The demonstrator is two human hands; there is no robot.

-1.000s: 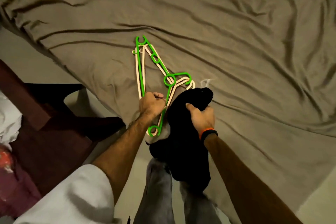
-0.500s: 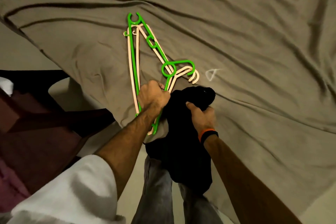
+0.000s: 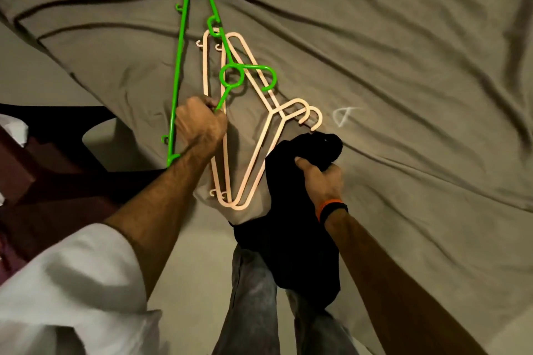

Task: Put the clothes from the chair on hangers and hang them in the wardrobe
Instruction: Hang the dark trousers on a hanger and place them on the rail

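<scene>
A green plastic hanger [image 3: 178, 72] is raised off the bed, and my left hand [image 3: 199, 124] grips its lower arm in a fist. Two pale pink hangers [image 3: 253, 153] lie stacked on the brown bedsheet just right of that hand. My right hand [image 3: 320, 179] holds a bunched black garment [image 3: 297, 228], which hangs down over the bed's edge in front of my legs. The garment's top fold sits right below the pink hangers' hooks.
The brown sheet of the bed [image 3: 403, 81] fills most of the view, with a small white scrap [image 3: 343, 115] on it. A dark red chair [image 3: 43, 187] with white cloth [image 3: 14, 130] on it stands at the left.
My left hand has pulled the green hanger up and to the left, away from the two pink hangers, which stayed on the sheet. The right hand still holds the black garment.
</scene>
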